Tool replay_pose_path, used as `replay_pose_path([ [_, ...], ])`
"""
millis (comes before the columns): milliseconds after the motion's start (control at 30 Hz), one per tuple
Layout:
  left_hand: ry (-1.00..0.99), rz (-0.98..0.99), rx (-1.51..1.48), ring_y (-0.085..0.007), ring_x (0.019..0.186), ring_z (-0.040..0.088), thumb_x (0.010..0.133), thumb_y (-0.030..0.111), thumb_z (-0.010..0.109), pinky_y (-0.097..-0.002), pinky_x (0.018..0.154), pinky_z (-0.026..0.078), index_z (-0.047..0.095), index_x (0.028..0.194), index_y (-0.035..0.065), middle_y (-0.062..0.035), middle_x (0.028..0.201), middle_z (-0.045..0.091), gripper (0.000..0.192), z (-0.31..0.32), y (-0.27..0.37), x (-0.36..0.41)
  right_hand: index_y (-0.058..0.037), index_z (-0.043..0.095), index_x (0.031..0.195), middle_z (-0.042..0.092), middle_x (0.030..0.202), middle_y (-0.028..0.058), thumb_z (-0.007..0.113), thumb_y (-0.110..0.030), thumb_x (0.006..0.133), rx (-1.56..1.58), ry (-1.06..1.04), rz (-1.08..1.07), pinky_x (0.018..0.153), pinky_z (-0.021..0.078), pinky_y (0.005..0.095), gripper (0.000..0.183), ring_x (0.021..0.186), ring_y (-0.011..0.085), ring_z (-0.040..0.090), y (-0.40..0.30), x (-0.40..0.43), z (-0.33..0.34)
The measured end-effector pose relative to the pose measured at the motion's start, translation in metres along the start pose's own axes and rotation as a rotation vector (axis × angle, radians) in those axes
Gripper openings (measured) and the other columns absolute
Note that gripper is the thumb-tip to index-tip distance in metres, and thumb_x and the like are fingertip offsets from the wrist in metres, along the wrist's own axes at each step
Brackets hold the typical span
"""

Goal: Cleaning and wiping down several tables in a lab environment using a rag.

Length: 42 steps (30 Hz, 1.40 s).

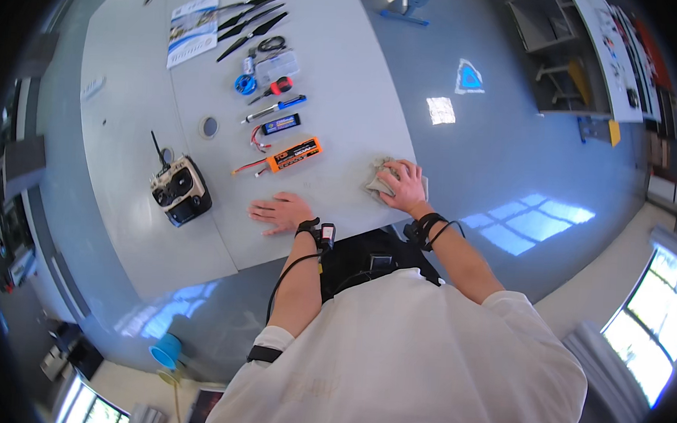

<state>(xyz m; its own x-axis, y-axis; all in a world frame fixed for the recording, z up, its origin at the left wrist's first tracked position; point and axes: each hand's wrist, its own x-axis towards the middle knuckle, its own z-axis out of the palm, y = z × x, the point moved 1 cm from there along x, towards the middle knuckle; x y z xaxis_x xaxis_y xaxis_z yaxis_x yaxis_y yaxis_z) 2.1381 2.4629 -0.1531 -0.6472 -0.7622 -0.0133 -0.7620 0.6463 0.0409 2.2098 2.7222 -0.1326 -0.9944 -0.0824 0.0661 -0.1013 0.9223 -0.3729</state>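
My right hand (403, 186) is closed over a crumpled grey-beige cloth (378, 181) at the near right corner of the white table (344, 97). My left hand (281, 213) lies palm down on the tabletop with its fingers apart, holding nothing. Beyond it lies an orange battery pack (295, 154) with red and black leads. Past that are a smaller dark blue battery pack (281, 124), a blue-handled soldering iron (275, 109) and a red-and-black screwdriver (272, 89). Left of my left hand sits a radio control transmitter (180, 192) with its antenna up.
Farther back lie a blue spool (245, 84), a clear plastic box (277, 66), a coiled black cable (271, 43), several black propellers (253, 26) and a printed booklet (193, 28). A roll of tape (208, 127) lies behind the transmitter. A cable runs from my left wrist.
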Motion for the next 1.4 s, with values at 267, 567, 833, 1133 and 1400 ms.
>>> replay_pose_path([
  [267,-0.05,-0.027,0.13,-0.024,0.148,0.012,0.093,0.032,0.036,-0.0607,0.111,0.011,0.02,0.15,0.0033,-0.0128,0.159,0.014,0.066,0.002,0.003,0.002,-0.027,0.06,0.113,0.048,0.128,0.0002,0.074,-0.033,0.068,-0.021,-0.024,-0.231,0.097,0.035,0.0481,0.047,0.12,0.0323,0.039,0.063,0.142,0.002],
  [567,0.014,0.039,0.103,-0.0264,0.148,0.012,0.091,0.031,0.036,-0.0614,0.111,0.01,0.019,0.149,0.0001,-0.0168,0.158,0.014,0.068,0.001,0.003,0.002,-0.0255,0.064,0.112,0.052,0.125,0.0003,0.07,-0.033,0.076,-0.18,0.254,0.065,0.098,0.0326,0.0477,0.037,0.118,0.033,0.041,0.079,0.3,0.024],
  [833,-0.008,0.041,0.168,-0.0273,0.148,0.01,0.092,0.031,0.036,-0.0633,0.11,0.012,0.018,0.149,-0.0004,-0.0172,0.159,0.011,0.068,0.003,0.008,0.001,-0.0249,0.065,0.111,0.055,0.121,0.0002,0.068,-0.036,0.078,-0.232,0.393,0.1,0.094,0.0344,0.0498,0.035,0.115,0.0337,0.042,0.075,0.294,0.031],
  [1133,0.007,0.014,0.12,-0.0294,0.148,0.009,0.092,0.028,0.036,-0.0648,0.109,0.014,0.022,0.148,0.0008,-0.0175,0.157,0.015,0.064,0.006,0.004,0.002,-0.0265,0.06,0.116,0.048,0.128,-0.0001,0.071,-0.033,0.073,-0.086,0.133,0.085,0.093,0.0346,0.0482,0.044,0.116,0.031,0.041,-0.01,0.144,0.032],
  [1400,-0.023,0.033,0.096,-0.0305,0.148,0.01,0.093,0.029,0.036,-0.0641,0.108,0.016,0.021,0.148,-0.0003,-0.0181,0.158,0.013,0.064,0.003,0.004,0.002,-0.0268,0.06,0.116,0.048,0.13,-0.0002,0.075,-0.033,0.068,-0.042,-0.055,0.006,0.094,0.0349,0.0495,0.051,0.122,0.0307,0.039,-0.041,-0.014,0.017],
])
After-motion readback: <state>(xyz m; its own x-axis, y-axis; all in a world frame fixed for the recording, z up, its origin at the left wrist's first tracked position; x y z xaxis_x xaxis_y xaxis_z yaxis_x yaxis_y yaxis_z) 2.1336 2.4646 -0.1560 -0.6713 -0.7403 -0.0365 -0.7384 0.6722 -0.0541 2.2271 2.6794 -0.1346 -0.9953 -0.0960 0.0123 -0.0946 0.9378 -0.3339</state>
